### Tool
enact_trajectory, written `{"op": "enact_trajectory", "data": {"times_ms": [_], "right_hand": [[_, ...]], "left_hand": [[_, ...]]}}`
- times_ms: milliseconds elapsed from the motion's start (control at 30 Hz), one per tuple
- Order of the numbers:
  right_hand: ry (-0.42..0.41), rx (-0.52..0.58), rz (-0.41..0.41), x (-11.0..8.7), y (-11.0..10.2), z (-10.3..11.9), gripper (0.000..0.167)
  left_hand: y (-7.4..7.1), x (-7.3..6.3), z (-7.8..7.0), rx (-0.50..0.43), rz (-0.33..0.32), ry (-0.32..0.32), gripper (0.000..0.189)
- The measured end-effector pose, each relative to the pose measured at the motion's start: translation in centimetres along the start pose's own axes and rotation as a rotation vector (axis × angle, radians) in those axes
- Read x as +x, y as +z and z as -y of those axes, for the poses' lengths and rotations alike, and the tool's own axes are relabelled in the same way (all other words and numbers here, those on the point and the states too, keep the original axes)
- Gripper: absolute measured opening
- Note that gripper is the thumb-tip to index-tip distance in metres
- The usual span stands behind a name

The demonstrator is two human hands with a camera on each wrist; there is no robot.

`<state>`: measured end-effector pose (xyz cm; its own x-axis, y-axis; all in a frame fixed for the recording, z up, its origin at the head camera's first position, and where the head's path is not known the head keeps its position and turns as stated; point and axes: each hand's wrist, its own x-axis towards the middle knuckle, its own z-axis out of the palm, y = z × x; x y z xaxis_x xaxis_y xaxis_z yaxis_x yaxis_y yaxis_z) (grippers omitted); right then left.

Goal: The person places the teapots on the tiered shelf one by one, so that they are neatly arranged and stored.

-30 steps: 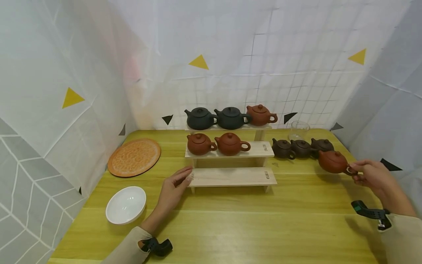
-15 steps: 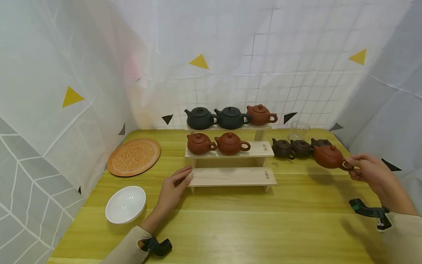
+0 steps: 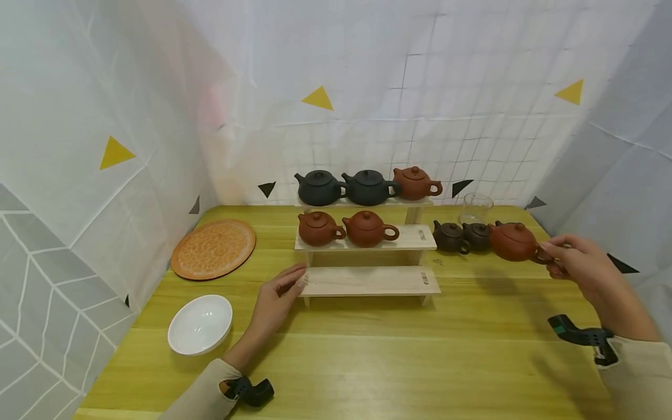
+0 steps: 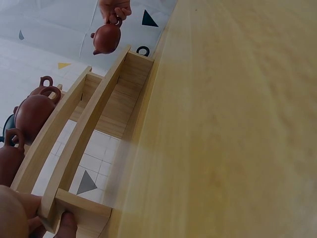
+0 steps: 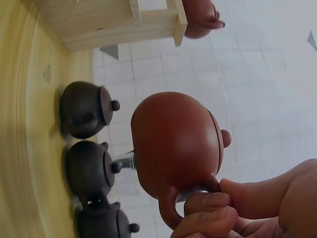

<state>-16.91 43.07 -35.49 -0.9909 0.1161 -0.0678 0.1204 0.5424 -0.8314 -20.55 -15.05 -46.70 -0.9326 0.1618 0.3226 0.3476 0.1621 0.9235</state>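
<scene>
My right hand (image 3: 580,263) pinches the loop handle of a reddish-brown clay teapot (image 3: 513,242), its spout towards the stand. The teapot is up off the table and overlaps the dark teapots behind it. In the right wrist view thumb and fingers close round the handle of the teapot (image 5: 173,144). My left hand (image 3: 275,296) grips the left end of the lowest step of a three-step wooden stand (image 3: 367,281), with a finger against the end support in the left wrist view. Two red teapots (image 3: 366,229) sit on the middle step. Two black teapots (image 3: 318,188) and a red teapot (image 3: 415,184) line the top step.
Several dark brown teapots (image 3: 449,237) stand on the table right of the stand, a clear glass (image 3: 476,207) behind them. On the left lie a round pizza-patterned mat (image 3: 214,249) and a white bowl (image 3: 200,324). White cloth walls enclose the table.
My right hand has carried the red teapot leftward and slightly up, so it now hides much of the rightmost dark teapot. The left hand and the stand have stayed put.
</scene>
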Motion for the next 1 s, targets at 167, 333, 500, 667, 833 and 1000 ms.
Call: {"op": "enact_trajectory", "data": {"times_ms": [167,333,500,667,833,1000], "right_hand": [[-0.015,0.008,0.002,0.0,0.6,1.2,0.043],[-0.044,-0.017,0.01,-0.1,1.2,2.2,0.04],[-0.066,-0.009,0.01,0.0,1.7,2.9,0.038],[-0.093,0.011,0.007,0.2,2.3,3.6,0.037],[-0.097,0.028,0.008,0.2,2.9,4.2,0.038],[-0.115,0.048,0.006,0.2,3.5,4.7,0.035]], "left_hand": [[0.0,0.0,0.1,-0.005,0.0,0.001,0.031],[0.0,0.0,0.0,-0.014,-0.002,-0.011,0.03],[0.0,0.0,-0.2,-0.007,-0.001,-0.009,0.031],[0.0,0.0,-0.2,-0.006,-0.001,-0.008,0.031],[0.0,0.0,-0.1,-0.007,-0.004,0.002,0.031],[0.0,0.0,-0.1,-0.012,0.001,-0.006,0.031]]}}
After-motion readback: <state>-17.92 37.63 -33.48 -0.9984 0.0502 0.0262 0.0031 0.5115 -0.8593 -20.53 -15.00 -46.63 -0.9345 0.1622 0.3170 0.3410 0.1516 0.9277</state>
